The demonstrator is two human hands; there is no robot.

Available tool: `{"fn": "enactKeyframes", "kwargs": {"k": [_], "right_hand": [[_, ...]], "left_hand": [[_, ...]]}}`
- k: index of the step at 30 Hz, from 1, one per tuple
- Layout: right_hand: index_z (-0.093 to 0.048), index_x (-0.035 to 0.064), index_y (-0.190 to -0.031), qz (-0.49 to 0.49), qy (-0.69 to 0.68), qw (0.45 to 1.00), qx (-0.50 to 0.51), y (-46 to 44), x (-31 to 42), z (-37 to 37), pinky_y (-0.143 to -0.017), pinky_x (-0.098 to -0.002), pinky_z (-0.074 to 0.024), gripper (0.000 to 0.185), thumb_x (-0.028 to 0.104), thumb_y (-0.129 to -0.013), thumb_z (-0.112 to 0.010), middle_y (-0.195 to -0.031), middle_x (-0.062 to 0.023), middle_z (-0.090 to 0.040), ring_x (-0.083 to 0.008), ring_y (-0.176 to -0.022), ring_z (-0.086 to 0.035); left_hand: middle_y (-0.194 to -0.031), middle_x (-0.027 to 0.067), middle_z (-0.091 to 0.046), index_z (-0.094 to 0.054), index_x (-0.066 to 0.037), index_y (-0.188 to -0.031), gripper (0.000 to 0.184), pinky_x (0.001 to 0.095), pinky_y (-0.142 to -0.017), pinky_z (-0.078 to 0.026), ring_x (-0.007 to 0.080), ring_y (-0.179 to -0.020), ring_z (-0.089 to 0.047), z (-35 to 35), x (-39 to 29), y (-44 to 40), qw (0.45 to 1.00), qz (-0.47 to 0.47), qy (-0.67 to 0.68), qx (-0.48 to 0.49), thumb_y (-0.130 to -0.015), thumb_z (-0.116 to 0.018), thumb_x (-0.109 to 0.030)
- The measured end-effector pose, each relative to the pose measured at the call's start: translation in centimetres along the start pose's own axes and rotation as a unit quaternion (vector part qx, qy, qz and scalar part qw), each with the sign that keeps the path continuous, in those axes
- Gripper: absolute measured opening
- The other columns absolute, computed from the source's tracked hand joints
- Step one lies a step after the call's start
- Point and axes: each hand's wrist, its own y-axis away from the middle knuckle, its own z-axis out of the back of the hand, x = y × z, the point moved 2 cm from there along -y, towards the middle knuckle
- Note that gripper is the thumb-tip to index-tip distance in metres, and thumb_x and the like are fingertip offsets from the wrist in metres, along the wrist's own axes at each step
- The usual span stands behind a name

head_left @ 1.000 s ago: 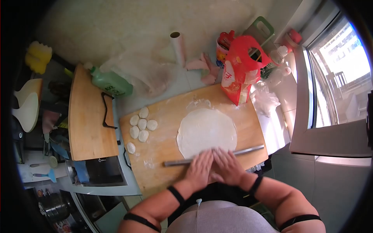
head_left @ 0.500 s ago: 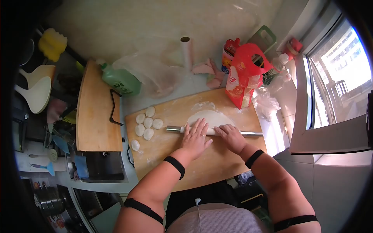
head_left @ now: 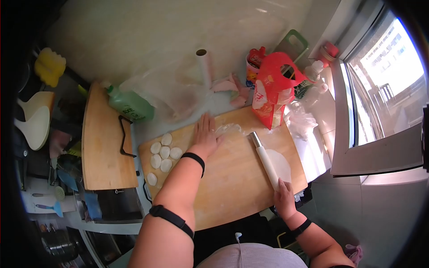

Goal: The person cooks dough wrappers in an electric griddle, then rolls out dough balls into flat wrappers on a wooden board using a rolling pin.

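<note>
My left hand (head_left: 206, 136) lies flat near the far edge of the wooden board (head_left: 223, 192), fingers stretched out, beside a patch of white flour (head_left: 230, 128). At the board's right side, my right hand (head_left: 284, 196) grips the near end of a metal rolling pin (head_left: 255, 139). White dough (head_left: 279, 166) is wrapped around the pin, and part of the sheet hangs off it to the right, on the board. Several small round dough pieces (head_left: 164, 152) sit at the board's left, next to my left forearm.
A red bag (head_left: 273, 89) stands at the board's far right corner. Behind the board are a green bottle (head_left: 130, 103), a clear plastic bag (head_left: 172, 96) and an upright roll (head_left: 204, 69). Another wooden board (head_left: 105, 143) is at the left, an open window (head_left: 386, 89) at the right.
The pin has turned from crosswise to slanting and moved right, with the dough wrapped around it. My left hand has left the pin and moved up and left; my right hand has moved down to its end.
</note>
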Motion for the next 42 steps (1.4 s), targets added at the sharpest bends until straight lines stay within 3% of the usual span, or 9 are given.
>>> {"fn": "enactKeyframes", "kwargs": {"k": [13, 17, 19, 20, 23, 26, 29, 38, 42], "right_hand": [[-0.046, -0.0064, -0.127, -0.025, -0.011, 0.999, -0.029, -0.8, 0.1, -1.3, -0.086, -0.0421, -0.047, 0.05, -0.006, -0.078, -0.055, -0.105, -0.0235, -0.054, -0.0399, -0.096, -0.054], [-0.046, -0.0058, -0.128, 0.036, 0.033, 0.999, -0.011, -2.3, 3.5, -3.7, -0.091, -0.0442, -0.0443, 0.054, -0.001, -0.075, -0.059, -0.11, -0.0236, -0.053, -0.0394, -0.102, -0.052], [-0.046, -0.0056, -0.128, 0.126, 0.008, 0.992, 0.027, -3.3, 7.1, -4.1, -0.095, -0.0439, -0.0433, 0.056, 0.002, -0.074, -0.061, -0.113, -0.0236, -0.052, -0.039, -0.106, -0.051], [-0.047, -0.006, -0.127, 0.175, -0.033, 0.983, 0.054, -3.4, 9.4, -3.6, -0.096, -0.0434, -0.0431, 0.056, 0.003, -0.074, -0.061, -0.115, -0.0237, -0.051, -0.0389, -0.107, -0.051], [-0.05, -0.0064, -0.123, 0.174, -0.082, 0.972, 0.137, -2.8, 13.3, -2.6, -0.094, -0.0407, -0.0463, 0.052, 0.004, -0.074, -0.063, -0.117, -0.0226, -0.052, -0.0367, -0.108, -0.052], [-0.052, -0.0062, -0.12, 0.132, -0.086, 0.975, 0.159, -1.4, 13.0, -3.5, -0.088, -0.039, -0.0497, 0.049, 0.01, -0.075, -0.066, -0.12, -0.0217, -0.053, -0.0347, -0.108, -0.055], [-0.029, -0.0068, -0.139, -0.093, -0.079, 0.89, 0.439, -0.4, 13.3, -4.1, -0.087, -0.042, -0.0501, 0.076, 0.022, -0.079, -0.065, -0.125, -0.0252, -0.051, -0.0384, -0.107, -0.056], [-0.021, -0.003, -0.143, 0.099, -0.138, 0.943, 0.286, 2.0, 14.6, -4.9, -0.083, -0.0434, -0.0506, 0.082, 0.004, -0.073, -0.062, -0.11, -0.0243, -0.049, -0.0412, -0.097, -0.056], [-0.03, -0.0009, -0.14, 0.099, -0.115, 0.95, 0.273, 1.2, 13.9, -3.0, -0.073, -0.0423, -0.0524, 0.073, 0.0, -0.073, -0.059, -0.1, -0.0211, -0.047, -0.0383, -0.086, -0.057]], "left_hand": [[-0.153, 0.014, -0.027, -0.029, -0.009, -0.147, 0.064, 0.0441, -0.116, -0.017, 0.0301, -0.142, -0.023, -1.9, -5.2, 12.9, 0.881, -0.445, 0.072, 0.143, -0.094, -0.05, -0.039], [-0.147, 0.0173, -0.036, -0.03, -0.004, -0.145, 0.058, 0.0436, -0.114, -0.025, 0.0298, -0.137, -0.035, -3.1, -3.0, 18.8, 0.844, -0.158, 0.48, 0.179, -0.099, -0.041, -0.038], [-0.145, 0.0187, -0.037, -0.028, 0.001, -0.144, 0.064, 0.0417, -0.113, -0.028, 0.0264, -0.136, -0.036, -1.9, -3.7, 20.1, 0.639, 0.118, 0.732, 0.206, -0.102, -0.028, -0.047], [-0.145, 0.0187, -0.037, -0.028, 0.001, -0.144, 0.064, 0.0417, -0.113, -0.028, 0.0264, -0.136, -0.036, -1.7, -4.3, 20.4, 0.639, 0.119, 0.732, 0.206, -0.102, -0.028, -0.047], [-0.144, 0.0167, -0.038, -0.025, 0.001, -0.145, 0.076, 0.0428, -0.113, -0.026, 0.0272, -0.134, -0.036, -2.3, -5.3, 21.3, 0.394, 0.272, 0.855, 0.2, -0.098, -0.021, -0.059], [-0.144, 0.0171, -0.038, -0.027, 0.0, -0.144, 0.078, 0.0432, -0.113, -0.027, 0.028, -0.132, -0.038, -2.3, -5.4, 21.8, 0.35, 0.258, 0.878, 0.199, -0.097, -0.02, -0.061], [-0.134, 0.0168, -0.047, -0.038, 0.0, -0.135, 0.076, 0.0427, -0.109, -0.032, 0.0283, -0.125, -0.044, -3.2, -5.6, 22.0, 0.345, 0.284, 0.877, 0.175, -0.096, -0.02, -0.063], [-0.101, 0.0125, -0.064, -0.056, -0.002, -0.104, 0.076, 0.0419, -0.091, -0.048, 0.0268, -0.095, -0.062, -9.1, -4.3, 22.8, 0.323, 0.312, 0.884, 0.129, -0.095, -0.013, -0.064], [-0.1, 0.0095, -0.065, -0.056, -0.007, -0.101, 0.043, 0.0345, -0.083, -0.052, 0.0203, -0.091, -0.063, -7.6, -5.5, 22.7, 0.321, 0.288, 0.9, 0.069, -0.099, -0.033, -0.045]]}}
